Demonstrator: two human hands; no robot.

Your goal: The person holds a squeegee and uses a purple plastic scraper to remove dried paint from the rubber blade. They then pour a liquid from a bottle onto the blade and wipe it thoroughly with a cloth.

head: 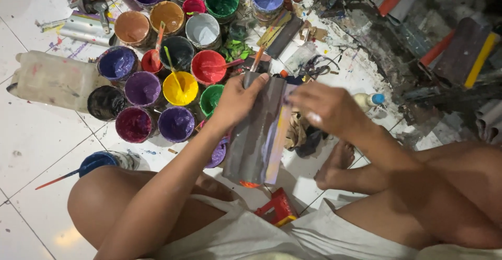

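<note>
My left hand [238, 102] grips the top of a grey painted board [256, 134] that hangs upright over my lap. An orange-handled brush [257, 57] sticks up from that same hand. My right hand [324, 108] rests on the board's right edge, fingers curled against its yellow and purple streaks. I cannot tell whether it holds something small.
Several open paint cans crowd the floor ahead, among them yellow [180, 88], red [208, 67], purple [143, 88] and green [221, 0]. A plastic jug [55, 79] lies at left. A red block [276, 207] sits by my knees. Paint-stained panels [460, 51] fill the right.
</note>
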